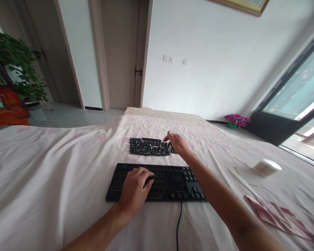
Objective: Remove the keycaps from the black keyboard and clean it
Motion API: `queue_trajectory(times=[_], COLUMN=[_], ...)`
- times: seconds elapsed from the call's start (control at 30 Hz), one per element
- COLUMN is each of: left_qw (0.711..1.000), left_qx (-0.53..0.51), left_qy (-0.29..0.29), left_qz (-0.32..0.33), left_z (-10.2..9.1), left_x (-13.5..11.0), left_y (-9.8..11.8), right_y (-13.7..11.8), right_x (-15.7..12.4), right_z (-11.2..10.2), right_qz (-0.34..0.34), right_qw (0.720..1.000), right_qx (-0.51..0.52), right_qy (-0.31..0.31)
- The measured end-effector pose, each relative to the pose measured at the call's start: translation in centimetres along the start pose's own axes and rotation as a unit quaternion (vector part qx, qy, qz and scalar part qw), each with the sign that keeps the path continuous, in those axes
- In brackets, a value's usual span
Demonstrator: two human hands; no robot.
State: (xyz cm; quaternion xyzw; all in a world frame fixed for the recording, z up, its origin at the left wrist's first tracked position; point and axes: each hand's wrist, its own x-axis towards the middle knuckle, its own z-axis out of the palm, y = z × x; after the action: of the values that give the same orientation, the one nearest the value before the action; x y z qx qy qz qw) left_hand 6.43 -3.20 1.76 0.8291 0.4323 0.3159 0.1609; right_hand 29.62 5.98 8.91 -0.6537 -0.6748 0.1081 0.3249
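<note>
A black corded keyboard (170, 188) lies across the cloth. Most of its left and middle part shows bare key positions, while caps remain at the right end. My left hand (136, 186) rests on its left half, thumb and forefinger curled together around what looks like a small black keycap (148, 180). Behind the keyboard, loose black keycaps (149, 147) are laid out in rows. Over the right end of those rows is my right hand (176, 141), fingers stretched to the left and apart, with nothing visible in them.
A pale flowered cloth (89, 167) covers the surface in folds. On the right lie a white cylindrical container (267, 167), a thin white stick (243, 181) and a pink cloth (279, 216). The keyboard's cord (179, 223) runs toward me.
</note>
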Motion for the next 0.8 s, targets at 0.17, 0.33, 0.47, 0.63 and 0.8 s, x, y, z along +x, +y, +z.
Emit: queue_trajectory(times=[0.17, 0.33, 0.47, 0.63, 0.8], left_qw=[0.998, 0.997, 0.995, 0.994, 0.994], left_qx=[0.023, -0.002, -0.023, -0.052, -0.072], left_qy=[0.003, -0.024, -0.050, -0.060, -0.059], left_qz=[0.056, 0.078, 0.082, 0.070, 0.059], left_z=[-0.5, 0.3, 1.6, 2.7, 3.0], left_x=[-0.5, -1.6, -2.3, -2.6, -2.8], left_y=[1.0, 2.9, 4.1, 4.1, 3.9], right_y=[-1.3, -1.4, -1.4, -1.8, -2.9], right_x=[-8.3, -14.2, -16.5, -17.1, -17.0], right_z=[-1.8, -1.6, -0.8, -0.1, -0.2], right_qz=[0.017, 0.098, 0.096, 0.059, -0.031], right_qw=[0.986, 0.957, 0.956, 0.974, 0.994], right_qx=[0.160, 0.269, 0.270, 0.212, 0.085], right_qy=[-0.033, -0.052, -0.063, -0.052, -0.055])
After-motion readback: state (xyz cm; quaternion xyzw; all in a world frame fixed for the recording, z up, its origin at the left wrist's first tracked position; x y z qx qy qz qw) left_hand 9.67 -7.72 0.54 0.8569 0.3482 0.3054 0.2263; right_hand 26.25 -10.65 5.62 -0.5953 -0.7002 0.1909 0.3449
